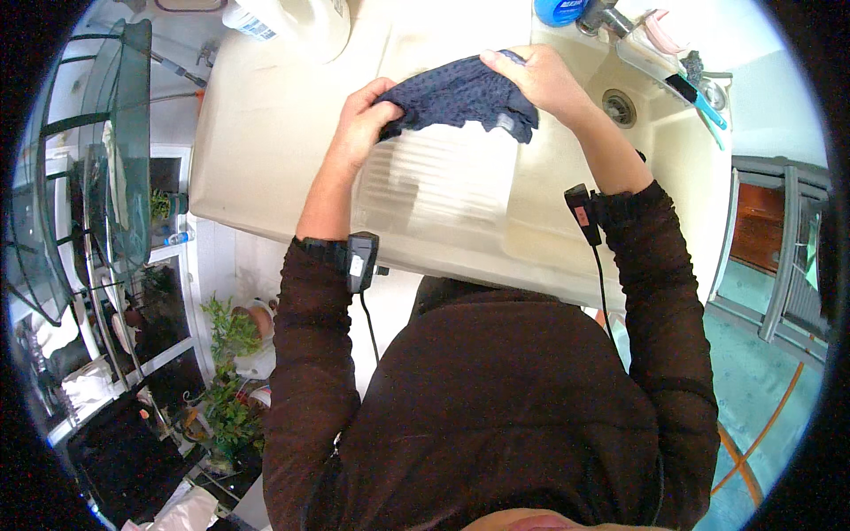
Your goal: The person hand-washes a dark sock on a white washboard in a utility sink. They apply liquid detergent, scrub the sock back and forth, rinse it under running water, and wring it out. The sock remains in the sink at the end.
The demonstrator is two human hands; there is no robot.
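A dark blue patterned cloth garment (451, 96) with a small pale tag is stretched between my hands, above the ribbed washboard (438, 179) of a cream laundry sink. My left hand (372, 116) grips its left end, thumb on top. My right hand (534, 73) pinches its upper right edge, near the waistband-like hem. The right part of the garment hangs down in folds beside the basin (558, 179). Some of my fingers are hidden behind the fabric.
White bottles (312, 26) stand at the back left of the sink. At the back right are a blue container (561, 8), a faucet (604, 18), a clear tray (647, 50) and a turquoise brush (697, 99). A metal drain (619, 107) lies in the basin. Potted plants (229, 332) are at left.
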